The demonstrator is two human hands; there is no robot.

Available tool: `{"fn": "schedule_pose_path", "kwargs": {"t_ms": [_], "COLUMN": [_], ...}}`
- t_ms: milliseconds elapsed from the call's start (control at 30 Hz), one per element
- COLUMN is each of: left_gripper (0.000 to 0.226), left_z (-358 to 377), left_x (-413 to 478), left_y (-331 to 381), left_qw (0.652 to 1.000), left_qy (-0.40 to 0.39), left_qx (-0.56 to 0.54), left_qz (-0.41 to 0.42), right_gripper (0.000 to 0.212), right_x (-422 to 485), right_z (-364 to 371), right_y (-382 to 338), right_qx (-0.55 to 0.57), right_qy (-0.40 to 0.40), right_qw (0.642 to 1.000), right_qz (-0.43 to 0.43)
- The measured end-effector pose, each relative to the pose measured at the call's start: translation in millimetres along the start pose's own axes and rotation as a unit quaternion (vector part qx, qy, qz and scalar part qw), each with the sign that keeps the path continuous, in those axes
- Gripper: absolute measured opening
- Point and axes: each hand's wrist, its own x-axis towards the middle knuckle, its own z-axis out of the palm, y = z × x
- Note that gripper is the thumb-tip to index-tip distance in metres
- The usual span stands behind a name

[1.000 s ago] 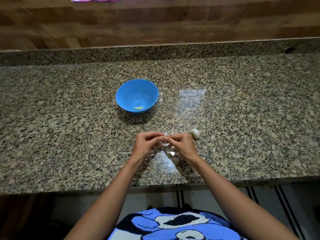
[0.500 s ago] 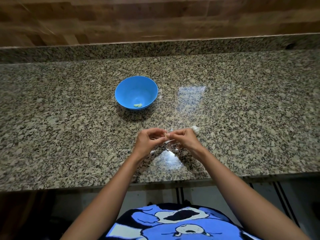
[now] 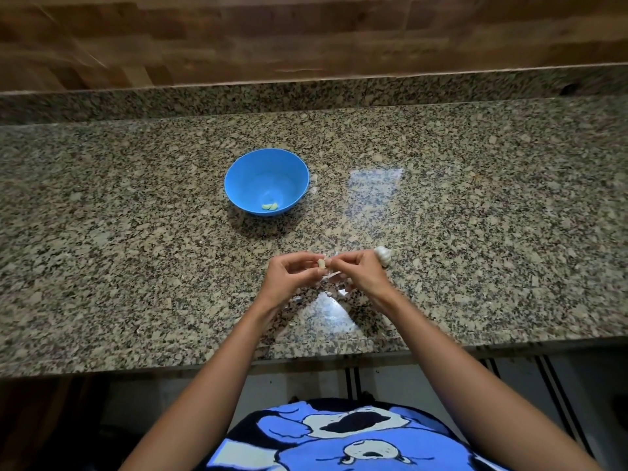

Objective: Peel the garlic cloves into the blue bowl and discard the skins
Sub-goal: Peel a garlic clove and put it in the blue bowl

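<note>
just above the counter's front edge, the left hand (image 3: pixel 289 277) and right hand (image 3: pixel 362 271) meet fingertip to fingertip, both pinching a garlic clove (image 3: pixel 321 264) between them. loose skins (image 3: pixel 334 283) lie beneath. a garlic bulb (image 3: pixel 383 254) sits just behind the right hand. farther back stands the blue bowl (image 3: pixel 266 181), holding peeled cloves (image 3: pixel 270 206).

Granite counter (image 3: pixel 136 266): blue bowl (image 3: pixel 251 178), garlic bulb (image 3: pixel 383 254), skins (image 3: pixel 334 289).
</note>
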Motion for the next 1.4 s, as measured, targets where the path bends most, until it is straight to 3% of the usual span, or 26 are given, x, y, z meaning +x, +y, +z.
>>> {"fn": "schedule_pose_path", "kwargs": {"t_ms": [100,200,467,700,1033,1200,1333,1400], "left_gripper": [0.024,0.024,0.022,0.023,0.015,0.017,0.005,0.008], "left_z": [2,6,4,3,7,10,3,-10], "left_x": [0,0,-1,-1,-1,0,0,3], "left_y": [0,2,6,1,-3,-1,0,-2], "left_qw": [0.997,0.993,0.997,1.000,0.993,0.962,0.922,0.936], "left_qy": [-0.006,-0.009,-0.013,-0.003,0.058,0.082,0.113,0.169], "left_qx": [0.067,0.107,0.070,0.012,-0.077,-0.214,-0.321,-0.261], "left_qz": [0.029,0.048,0.042,-0.008,-0.066,-0.145,-0.183,-0.166], "right_gripper": [0.022,0.019,0.015,0.015,0.008,0.005,0.016,0.023], "right_x": [3,4,-1,-3,-3,-1,1,2], "right_z": [2,2,-5,-6,5,5,4,1], "right_y": [4,6,3,5,7,6,10,12], "right_qx": [-0.029,-0.024,0.045,0.062,0.035,0.037,0.035,0.023], "right_qy": [0.003,0.015,-0.036,-0.032,0.036,0.037,0.096,0.123], "right_qw": [1.000,0.999,0.997,0.996,0.999,0.999,0.994,0.991], "right_qz": [0.009,0.019,0.050,0.054,0.012,0.004,0.037,0.040]}}
